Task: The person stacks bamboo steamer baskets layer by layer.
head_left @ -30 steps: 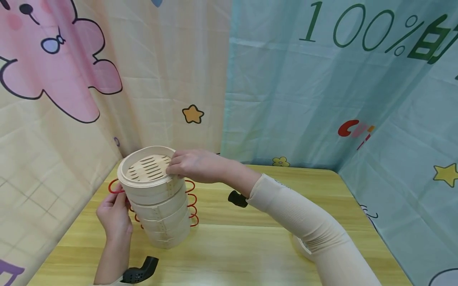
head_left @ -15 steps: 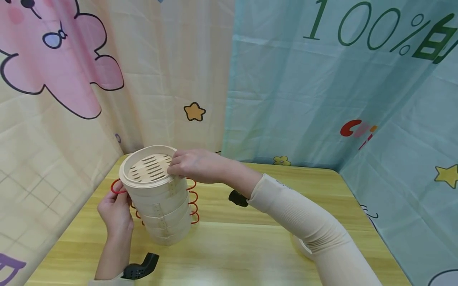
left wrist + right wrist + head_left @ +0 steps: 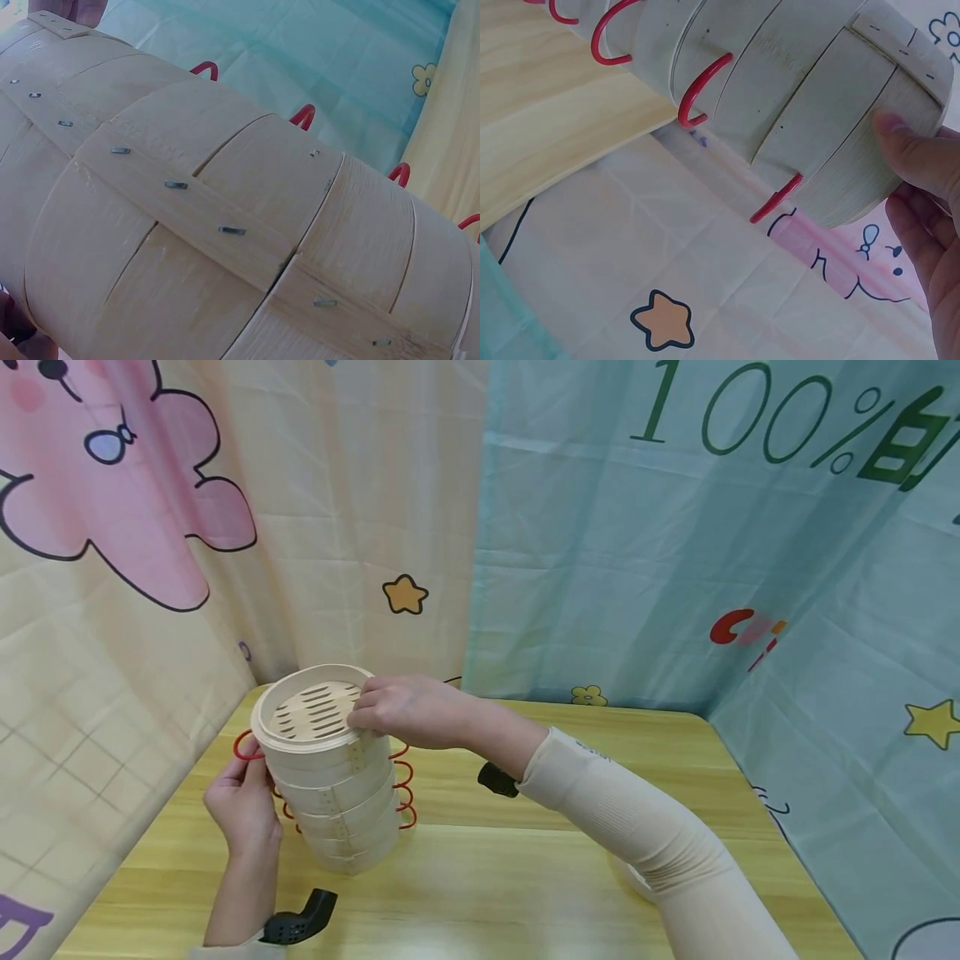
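A tall stack of round bamboo steamer baskets [image 3: 337,810] stands at the left of the table in the head view. Red loop handles [image 3: 405,772] run down both sides. The top basket [image 3: 315,708] shows a slatted floor inside its raised rim. My left hand [image 3: 243,806] grips this basket at its left red handle, thumb and fingers up by the loop. On the opposite side my right hand [image 3: 405,710] pinches the rim. Its thumb [image 3: 904,146] presses the outer wall in the right wrist view. Stapled wall joints [image 3: 176,184] fill the left wrist view.
A pale curved rim [image 3: 633,878] pokes out from behind the right sleeve [image 3: 637,818] on the wooden table [image 3: 480,893]. Printed curtains [image 3: 585,568] enclose the table at the back and sides. Black wrist mounts [image 3: 300,920] show at both forearms.
The top basket has shifted very slightly to the right on the stack, with both hands keeping their hold. The head view has moved a little.
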A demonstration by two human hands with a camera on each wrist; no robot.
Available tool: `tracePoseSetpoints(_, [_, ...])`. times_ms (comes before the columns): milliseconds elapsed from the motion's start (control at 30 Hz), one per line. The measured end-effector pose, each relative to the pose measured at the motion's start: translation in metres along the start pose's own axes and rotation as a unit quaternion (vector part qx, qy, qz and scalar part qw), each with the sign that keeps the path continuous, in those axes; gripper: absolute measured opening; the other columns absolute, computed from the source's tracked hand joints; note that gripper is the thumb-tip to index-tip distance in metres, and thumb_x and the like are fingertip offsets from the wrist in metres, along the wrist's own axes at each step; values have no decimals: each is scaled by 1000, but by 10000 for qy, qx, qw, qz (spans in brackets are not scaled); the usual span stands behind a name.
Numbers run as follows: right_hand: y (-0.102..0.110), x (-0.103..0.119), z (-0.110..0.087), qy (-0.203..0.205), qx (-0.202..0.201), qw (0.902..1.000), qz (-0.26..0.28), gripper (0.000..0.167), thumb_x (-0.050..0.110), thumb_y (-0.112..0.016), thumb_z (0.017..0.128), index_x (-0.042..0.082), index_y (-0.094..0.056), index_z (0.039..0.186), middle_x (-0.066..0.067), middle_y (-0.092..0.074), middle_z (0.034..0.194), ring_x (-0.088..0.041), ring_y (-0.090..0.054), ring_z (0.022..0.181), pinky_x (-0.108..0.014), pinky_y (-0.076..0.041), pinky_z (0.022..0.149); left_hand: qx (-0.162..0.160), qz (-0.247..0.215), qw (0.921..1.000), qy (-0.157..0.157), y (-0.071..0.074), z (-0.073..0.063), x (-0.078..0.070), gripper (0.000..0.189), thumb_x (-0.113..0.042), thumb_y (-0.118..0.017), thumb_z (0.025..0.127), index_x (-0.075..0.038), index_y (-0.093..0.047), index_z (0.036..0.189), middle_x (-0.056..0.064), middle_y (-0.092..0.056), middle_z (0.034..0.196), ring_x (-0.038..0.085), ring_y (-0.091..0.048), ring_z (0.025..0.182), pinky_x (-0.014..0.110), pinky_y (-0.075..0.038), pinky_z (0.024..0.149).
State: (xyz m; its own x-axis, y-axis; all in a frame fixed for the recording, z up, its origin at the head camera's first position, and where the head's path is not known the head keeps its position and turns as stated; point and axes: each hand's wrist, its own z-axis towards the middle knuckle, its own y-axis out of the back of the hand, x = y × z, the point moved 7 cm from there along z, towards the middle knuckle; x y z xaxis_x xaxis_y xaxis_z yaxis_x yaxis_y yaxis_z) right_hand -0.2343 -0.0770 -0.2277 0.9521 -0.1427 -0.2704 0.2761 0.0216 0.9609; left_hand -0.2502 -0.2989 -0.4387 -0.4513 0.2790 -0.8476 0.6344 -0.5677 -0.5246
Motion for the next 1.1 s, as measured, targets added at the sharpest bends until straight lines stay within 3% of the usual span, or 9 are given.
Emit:
tracePoseSetpoints(67, [0,0,0,-2,0,10000,-1,21,3,-60,87,14,-65,104,6,-64,102,-13,-50,97,-18,-43,78,-103,26,9999,113,2,2,4,35,-16,-78,73,3,-69,101,9,-66,82,12,-55,55,19,-48,46])
tracePoseSetpoints(100, [0,0,0,-16,15,10000,-3,21,3,-61,87,14,-65,104,6,-64,102,-13,-50,97,-18,-43,79,-59,8,10000,10,0,0,1,33,-15,-78,74,3,-70,100,7,-67,80,11,-54,53,18,-47,45])
tracePoseSetpoints(267, [0,1,3,-123,197,9997,75,23,7,-65,86,15,-65,108,5,-63,108,-13,-49,102,-18,-42,84,-315,-19,9991,295,-26,-41,-47,13,1,-65,82,2,-72,92,3,-63,69,8,-51,52,16,-46,45])
tracePoseSetpoints(367, [0,3,6,-175,301,9993,102,25,10,-66,85,15,-65,109,4,-63,110,-13,-49,104,-18,-41,86,-350,-75,9985,404,-32,-51,-58,15,5,-60,82,-2,-74,82,0,-59,62,8,-50,51,15,-45,45])
tracePoseSetpoints(633, [-1,8,11,-226,403,9989,107,24,12,-64,87,14,-63,111,4,-63,109,-14,-49,103,-19,-40,87,-332,239,9990,158,-33,-52,-60,20,4,-60,83,-4,-70,67,-1,-51,52,7,-44,43,15,-39,38])
tracePoseSetpoints(900, [0,12,14,-310,470,9983,136,24,16,-63,88,14,-63,112,4,-61,114,-14,-48,105,-19,-37,91,-437,-105,9980,442,-31,-53,-59,11,-1,-66,82,-7,-74,86,-1,-65,70,5,-58,54,14,-47,47])
tracePoseSetpoints(1100, [2,16,17,-285,449,9985,110,22,17,-63,88,14,-63,109,5,-62,112,-15,-48,102,-20,-38,89,-403,-183,9982,414,-31,-51,-58,16,-1,-65,83,-7,-73,95,-2,-68,77,6,-62,62,15,-50,52])
